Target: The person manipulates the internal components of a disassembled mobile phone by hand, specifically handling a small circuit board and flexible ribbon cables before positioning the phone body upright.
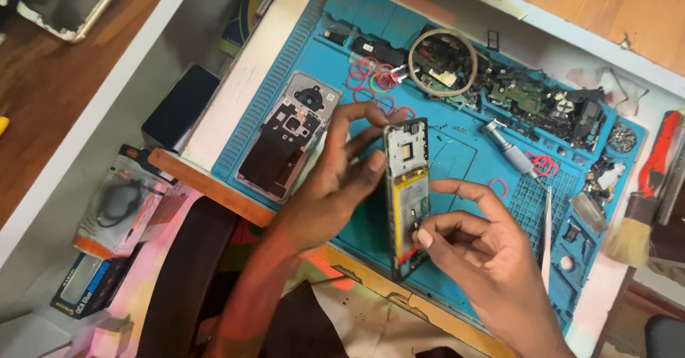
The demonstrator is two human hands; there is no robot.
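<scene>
A blue repair mat carries loose parts and a phone back cover. The left hand grips an opened phone; the right hand pinches its lower end.

Two hands counted, left hand and right hand, one opened phone held between them, one phone back cover, one blue mat, one brush, one tape ring, several red rubber bands
</scene>
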